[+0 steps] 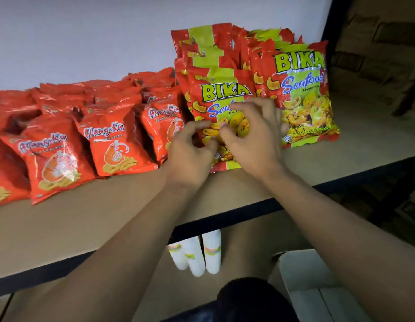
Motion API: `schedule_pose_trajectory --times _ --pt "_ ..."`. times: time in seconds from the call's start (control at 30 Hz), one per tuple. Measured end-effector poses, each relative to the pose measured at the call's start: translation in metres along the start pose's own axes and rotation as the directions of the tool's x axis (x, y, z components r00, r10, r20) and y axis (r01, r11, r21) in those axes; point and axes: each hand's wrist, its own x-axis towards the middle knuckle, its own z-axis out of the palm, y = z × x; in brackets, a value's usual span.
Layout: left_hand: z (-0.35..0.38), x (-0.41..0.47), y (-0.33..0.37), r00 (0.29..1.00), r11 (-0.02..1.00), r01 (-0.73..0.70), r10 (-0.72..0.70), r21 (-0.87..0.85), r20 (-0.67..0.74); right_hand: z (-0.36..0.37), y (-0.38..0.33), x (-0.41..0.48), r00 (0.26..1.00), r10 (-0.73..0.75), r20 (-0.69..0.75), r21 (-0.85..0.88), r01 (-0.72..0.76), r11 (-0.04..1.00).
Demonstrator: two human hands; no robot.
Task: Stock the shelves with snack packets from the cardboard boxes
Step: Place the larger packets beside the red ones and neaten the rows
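far out to the left of my left hand (190, 152) i see the orange prawn cracker packets (55, 159), leaning back in rows on the shelf (90, 219), the nearest row just beside that hand's thumb side. my left hand sits over the lower left corner of the front bika seafood packet (221, 105), its fingers curled in with thumb and forefinger close together at the packet's face; i cannot tell whether they actually pinch the foil or only touch it. right next to it, nearly touching, my right hand (253, 138) lies across the middle of the same packet, fingers bent and spread a little, fingertips on the printed front, not closed round anything i can make out. that packet stands upright at the head of a stack of like packets behind it. just to the right of my right hand stands a second bika seafood packet (304, 94), also fronting a row, close to the dark shelf post (329, 31). below my forearms, under the shelf edge, white cups (197, 254) stand stacked, and under my right forearm an open cardboard box (304, 275) shows.
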Motion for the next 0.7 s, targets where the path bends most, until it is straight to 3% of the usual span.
schedule_pose_trajectory --times 0.2,0.43,0.6,0.7 --pt "-0.002 0.000 0.002 0.991 0.998 0.056 -0.056 0.006 0.117 -0.009 0.005 -0.007 0.998 0.009 0.057 -0.075 -0.005 0.997" --pt "0.006 0.008 0.000 0.990 0.983 -0.142 0.143 0.119 -0.003 -0.012 0.002 -0.010 0.993 -0.035 0.109 -0.059 0.042 0.997" --pt "0.004 0.002 0.003 0.987 0.970 -0.155 0.158 0.190 -0.002 -0.011 0.002 -0.011 0.987 -0.018 0.161 -0.101 0.035 0.994" --pt "0.003 0.001 0.006 0.971 0.952 -0.187 0.216 0.243 -0.101 -0.008 0.000 -0.007 0.983 -0.008 0.183 -0.108 0.028 0.994"
